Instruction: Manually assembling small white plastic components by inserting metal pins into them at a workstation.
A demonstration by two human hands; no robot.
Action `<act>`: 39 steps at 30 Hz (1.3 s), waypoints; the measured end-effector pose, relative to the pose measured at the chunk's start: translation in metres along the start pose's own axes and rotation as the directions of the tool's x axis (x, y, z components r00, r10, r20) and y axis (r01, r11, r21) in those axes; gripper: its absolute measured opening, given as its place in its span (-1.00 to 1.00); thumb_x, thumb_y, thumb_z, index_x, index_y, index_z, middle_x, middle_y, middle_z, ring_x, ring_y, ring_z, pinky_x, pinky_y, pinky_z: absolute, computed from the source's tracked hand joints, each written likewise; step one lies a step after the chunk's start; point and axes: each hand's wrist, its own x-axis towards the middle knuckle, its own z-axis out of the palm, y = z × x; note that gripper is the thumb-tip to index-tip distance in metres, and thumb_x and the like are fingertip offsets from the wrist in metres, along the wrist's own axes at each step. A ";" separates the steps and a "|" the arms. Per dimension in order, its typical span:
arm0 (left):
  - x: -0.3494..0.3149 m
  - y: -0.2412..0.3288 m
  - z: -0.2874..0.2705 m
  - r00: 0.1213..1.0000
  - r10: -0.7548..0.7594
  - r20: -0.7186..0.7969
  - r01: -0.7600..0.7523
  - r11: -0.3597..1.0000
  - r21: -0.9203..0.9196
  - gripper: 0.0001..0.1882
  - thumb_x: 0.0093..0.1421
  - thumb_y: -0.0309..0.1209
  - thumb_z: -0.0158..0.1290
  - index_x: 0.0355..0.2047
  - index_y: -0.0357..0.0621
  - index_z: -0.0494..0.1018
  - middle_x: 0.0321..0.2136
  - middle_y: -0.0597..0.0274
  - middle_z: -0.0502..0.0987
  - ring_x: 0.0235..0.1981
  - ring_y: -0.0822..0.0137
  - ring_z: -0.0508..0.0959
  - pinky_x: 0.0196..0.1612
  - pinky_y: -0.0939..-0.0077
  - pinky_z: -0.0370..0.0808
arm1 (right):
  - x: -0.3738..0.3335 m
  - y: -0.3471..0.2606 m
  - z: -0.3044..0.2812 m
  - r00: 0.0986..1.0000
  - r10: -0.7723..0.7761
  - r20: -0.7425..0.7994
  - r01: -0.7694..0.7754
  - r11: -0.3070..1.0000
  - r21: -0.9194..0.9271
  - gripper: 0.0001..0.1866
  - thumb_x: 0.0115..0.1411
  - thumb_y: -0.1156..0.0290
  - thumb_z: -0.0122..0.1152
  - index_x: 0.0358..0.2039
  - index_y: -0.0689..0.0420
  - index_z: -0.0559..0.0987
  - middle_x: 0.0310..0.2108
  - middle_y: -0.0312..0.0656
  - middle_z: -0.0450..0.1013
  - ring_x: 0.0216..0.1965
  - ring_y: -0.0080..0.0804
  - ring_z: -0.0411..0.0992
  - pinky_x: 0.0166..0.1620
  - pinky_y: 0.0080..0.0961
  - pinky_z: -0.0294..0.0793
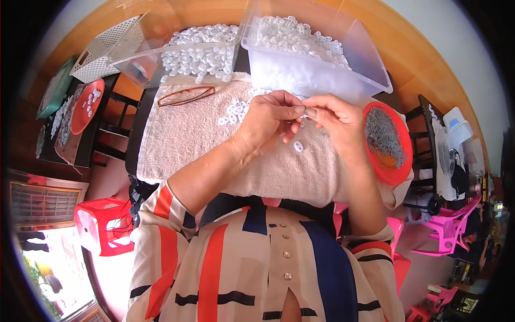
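Note:
Over the middle of a beige towel, my left hand (272,117) and my right hand (339,119) meet fingertip to fingertip. Both are closed in a pinch on a small white plastic piece (304,116), mostly hidden by the thumbs and fingers. Just below them lies one white oval piece (298,146) with two holes. A loose pile of similar white pieces (236,111) sits beside and behind my left hand. To the right of my right hand, a red round tray (406,152) holds a heap of small grey metal parts (384,135), too fine to tell their kind.
Two clear plastic bins stand at the back: the left bin holds glossy white oval pieces (201,51), the right bin (316,70) white holed pieces. Brown-framed glasses (186,96) lie on the towel (177,145). A side table at left carries a red plate (80,115). A red stool (99,228) stands lower left.

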 end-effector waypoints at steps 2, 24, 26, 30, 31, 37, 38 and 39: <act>0.000 0.000 -0.002 1.000 -0.003 0.013 0.003 1.000 0.002 -0.95 0.23 -0.56 0.02 -0.34 -0.31 0.41 -0.55 0.14 0.48 -0.62 0.39 0.47 -0.69 0.57 0.34 | 0.003 -0.001 -0.004 0.998 0.024 0.060 -0.023 1.000 -0.020 -0.84 0.18 0.57 0.19 -0.22 0.20 0.62 -0.33 -0.33 0.55 -0.34 -0.68 0.44 -0.36 -0.71 0.41; -0.001 -0.002 0.001 0.975 0.185 -0.125 -0.153 0.962 0.227 -0.95 0.19 -0.58 0.07 -0.34 -0.31 0.47 -0.53 0.18 0.53 -0.60 0.42 0.52 -0.63 0.59 0.40 | 0.006 -0.001 0.038 0.929 -0.316 -0.194 0.234 0.905 -0.355 -0.93 0.17 0.64 0.12 -0.32 0.24 0.49 -0.48 -0.24 0.48 -0.45 -0.57 0.43 -0.36 -0.58 0.43; 0.000 -0.002 0.000 0.975 0.172 -0.140 -0.137 0.964 0.229 -0.96 0.18 -0.57 0.08 -0.37 -0.30 0.47 -0.54 0.19 0.53 -0.61 0.43 0.51 -0.64 0.59 0.39 | 0.004 0.001 0.038 0.932 -0.301 -0.203 0.230 0.921 -0.314 -0.93 0.18 0.65 0.12 -0.31 0.24 0.49 -0.48 -0.24 0.48 -0.45 -0.57 0.43 -0.36 -0.58 0.43; 0.001 -0.004 0.000 0.984 0.118 -0.133 -0.101 0.987 0.128 -0.94 0.17 -0.55 0.11 -0.39 -0.30 0.46 -0.55 0.20 0.52 -0.60 0.43 0.52 -0.66 0.60 0.38 | 0.001 0.006 0.038 0.937 -0.230 -0.264 0.166 0.956 -0.243 -0.93 0.19 0.64 0.12 -0.31 0.24 0.50 -0.47 -0.26 0.48 -0.45 -0.59 0.42 -0.36 -0.61 0.42; 0.001 -0.005 0.000 0.983 0.121 -0.135 -0.101 0.984 0.146 -0.94 0.17 -0.54 0.10 -0.39 -0.30 0.46 -0.56 0.20 0.52 -0.60 0.43 0.52 -0.67 0.60 0.37 | 0.001 0.008 0.039 0.937 -0.228 -0.264 0.164 0.956 -0.243 -0.93 0.19 0.64 0.12 -0.31 0.24 0.50 -0.47 -0.26 0.48 -0.45 -0.59 0.42 -0.36 -0.61 0.42; 0.000 -0.001 0.006 0.984 0.117 -0.132 -0.082 0.966 0.245 -0.93 0.20 -0.55 0.07 -0.38 -0.32 0.45 -0.54 0.17 0.52 -0.61 0.39 0.51 -0.66 0.58 0.37 | -0.001 0.014 0.036 0.925 -0.261 -0.275 0.204 0.954 -0.218 -0.95 0.21 0.60 0.12 -0.30 0.22 0.50 -0.44 -0.33 0.47 -0.44 -0.65 0.40 -0.38 -0.66 0.39; 0.000 -0.001 0.004 0.984 0.118 -0.136 -0.082 0.966 0.245 -0.93 0.20 -0.55 0.07 -0.38 -0.32 0.45 -0.54 0.17 0.52 -0.61 0.39 0.51 -0.66 0.58 0.37 | -0.002 0.012 0.034 0.946 -0.165 -0.280 0.127 0.981 -0.149 -0.95 0.22 0.58 0.11 -0.29 0.21 0.51 -0.43 -0.34 0.47 -0.43 -0.65 0.40 -0.39 -0.67 0.38; 0.001 -0.002 0.001 0.987 0.090 -0.132 -0.065 0.981 0.181 -0.92 0.20 -0.54 0.07 -0.37 -0.33 0.44 -0.53 0.16 0.52 -0.60 0.38 0.51 -0.65 0.58 0.37 | -0.002 0.012 0.032 0.958 -0.068 -0.279 0.047 0.996 -0.080 -0.95 0.23 0.55 0.10 -0.28 0.20 0.51 -0.42 -0.35 0.47 -0.42 -0.66 0.41 -0.41 -0.68 0.37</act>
